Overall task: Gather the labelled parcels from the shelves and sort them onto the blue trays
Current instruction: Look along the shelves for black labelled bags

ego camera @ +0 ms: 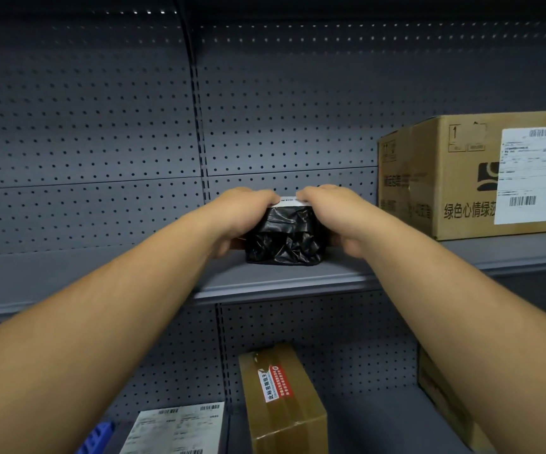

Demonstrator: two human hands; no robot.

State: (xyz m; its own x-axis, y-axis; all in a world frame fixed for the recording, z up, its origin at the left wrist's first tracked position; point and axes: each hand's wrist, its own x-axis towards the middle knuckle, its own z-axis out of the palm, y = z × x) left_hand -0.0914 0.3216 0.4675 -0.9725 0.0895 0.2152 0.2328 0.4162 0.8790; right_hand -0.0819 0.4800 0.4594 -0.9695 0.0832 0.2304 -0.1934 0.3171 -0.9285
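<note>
Up high, both hands clasp a black-wrapped parcel (284, 235) on the shelf (281, 280). Left hand (242, 217) and right hand (337, 214) curl their fingers round its sides.

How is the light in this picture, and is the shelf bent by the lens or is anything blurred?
Head view: dim, the top almost black; the light falls mostly on the forearms and the large cardboard box. The wide lens bows the shelf edge and the pegboard seams. The left hand and right hand, gripping the black-wrapped parcel, look slightly soft. Small label print is unreadable.
</note>
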